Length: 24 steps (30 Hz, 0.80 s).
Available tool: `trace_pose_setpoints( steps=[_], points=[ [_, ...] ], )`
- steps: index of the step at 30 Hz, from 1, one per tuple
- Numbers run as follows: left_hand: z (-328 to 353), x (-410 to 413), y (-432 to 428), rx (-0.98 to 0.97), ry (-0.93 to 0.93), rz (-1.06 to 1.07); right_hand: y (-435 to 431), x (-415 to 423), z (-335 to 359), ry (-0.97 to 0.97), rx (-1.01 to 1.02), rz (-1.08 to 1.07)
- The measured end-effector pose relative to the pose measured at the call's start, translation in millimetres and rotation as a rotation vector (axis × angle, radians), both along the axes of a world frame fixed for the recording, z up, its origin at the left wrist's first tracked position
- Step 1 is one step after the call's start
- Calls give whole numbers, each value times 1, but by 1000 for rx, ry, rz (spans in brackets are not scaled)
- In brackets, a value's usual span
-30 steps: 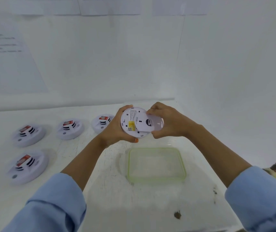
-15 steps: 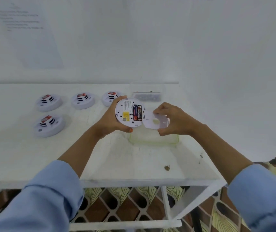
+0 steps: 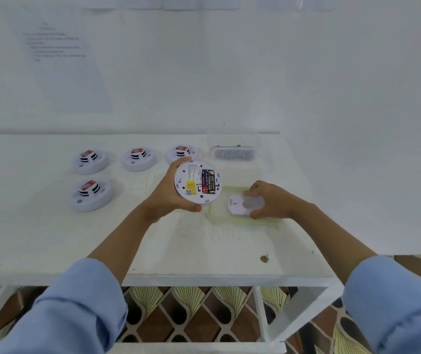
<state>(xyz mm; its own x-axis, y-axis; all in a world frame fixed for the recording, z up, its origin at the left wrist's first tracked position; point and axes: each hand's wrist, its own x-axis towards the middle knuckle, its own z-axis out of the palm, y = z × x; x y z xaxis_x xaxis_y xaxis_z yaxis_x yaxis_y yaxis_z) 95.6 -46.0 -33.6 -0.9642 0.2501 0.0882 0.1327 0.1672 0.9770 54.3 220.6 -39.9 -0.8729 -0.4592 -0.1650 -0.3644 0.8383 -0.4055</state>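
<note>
The left hand (image 3: 166, 198) wraps the round smoke detector (image 3: 191, 181), thumb on its near rim and fingertips curled over the far edge. It holds the detector above the table (image 3: 51, 238), back to the camera, battery (image 3: 208, 184) showing. The right hand (image 3: 272, 200), forearm stretched forward, pinches the small white cover (image 3: 238, 205) low over the green-rimmed tray (image 3: 212, 217). Whether the cover touches the tray is hard to tell.

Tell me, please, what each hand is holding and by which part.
Left hand grips the smoke detector by its rim; right hand pinches the battery cover by its right edge.
</note>
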Motion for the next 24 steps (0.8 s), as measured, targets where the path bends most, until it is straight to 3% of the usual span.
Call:
trace_pose_setpoints(
  steps=[3, 7, 9, 17, 24],
  points=[
    [5, -2, 3, -26, 7, -21, 5, -1, 9, 29, -145, -39],
    [17, -10, 12, -62, 44, -48, -6, 1, 47, 232, -525, -99],
    [23, -16, 17, -64, 64, -68, -21, 3, 64, 283, -602, -64],
    [31, -47, 34, 4, 98, -111, -48, -14, 72, 328, -405, 57],
    [28, -89, 45, 39, 75, -126, -28, -63, 74, 295, -375, 67]
  ],
)
